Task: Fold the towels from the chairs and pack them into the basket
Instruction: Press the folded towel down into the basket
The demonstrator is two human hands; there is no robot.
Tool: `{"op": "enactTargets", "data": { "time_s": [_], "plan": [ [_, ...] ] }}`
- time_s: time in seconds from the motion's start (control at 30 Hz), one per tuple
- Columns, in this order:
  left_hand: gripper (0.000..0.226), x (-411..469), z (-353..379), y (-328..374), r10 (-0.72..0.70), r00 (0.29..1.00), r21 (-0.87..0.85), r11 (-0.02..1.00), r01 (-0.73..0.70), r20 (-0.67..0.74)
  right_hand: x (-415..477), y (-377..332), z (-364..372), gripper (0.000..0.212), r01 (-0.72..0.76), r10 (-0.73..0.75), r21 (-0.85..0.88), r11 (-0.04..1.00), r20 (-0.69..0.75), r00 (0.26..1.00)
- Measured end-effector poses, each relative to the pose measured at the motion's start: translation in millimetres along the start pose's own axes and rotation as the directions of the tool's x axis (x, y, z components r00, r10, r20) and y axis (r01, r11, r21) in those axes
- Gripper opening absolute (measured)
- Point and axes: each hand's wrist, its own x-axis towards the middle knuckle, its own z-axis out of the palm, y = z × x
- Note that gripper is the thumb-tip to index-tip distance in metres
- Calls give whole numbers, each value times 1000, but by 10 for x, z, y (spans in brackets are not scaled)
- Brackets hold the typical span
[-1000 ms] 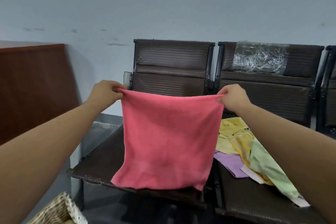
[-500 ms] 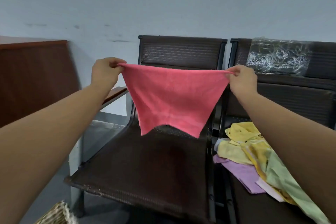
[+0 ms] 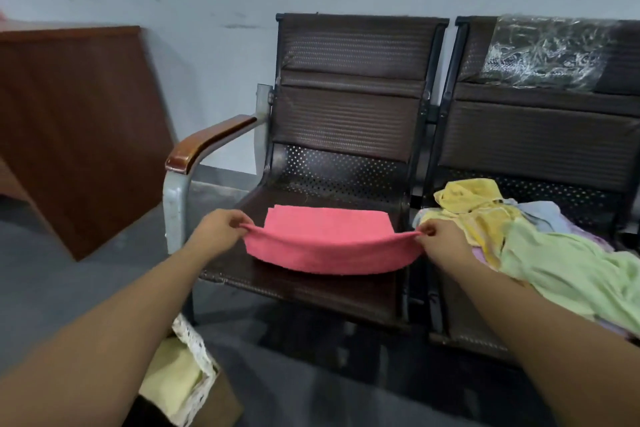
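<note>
Both left hand (image 3: 218, 236) and right hand (image 3: 441, 241) pinch the pink towel (image 3: 329, 251)

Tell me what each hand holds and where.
Both hold the pink towel: left hand pinches the near edge's left end, right hand its right end.

Head-worn camera looks forward and down, close over the chairs (image 3: 332, 253).
</note>
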Motion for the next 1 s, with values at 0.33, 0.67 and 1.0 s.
{"op": "enactTargets", "data": {
  "time_s": [0.33, 0.67, 1.0],
  "plan": [
    [15, -227, -92, -170, 7, 985, -39, 999, 0, 172, -138, -99, -126, 31, -249, 183, 300, 921, 231, 956],
    [12, -91, -12, -374, -79, 954, -123, 985, 118, 288, -150, 45, -45, 14, -405, 294, 144, 903, 481, 826],
    [18, 590, 410, -177, -157, 977, -126, 982, 140, -142, 466, 35, 504, 18, -215, 208, 134, 967, 70, 976]
  ]
}}
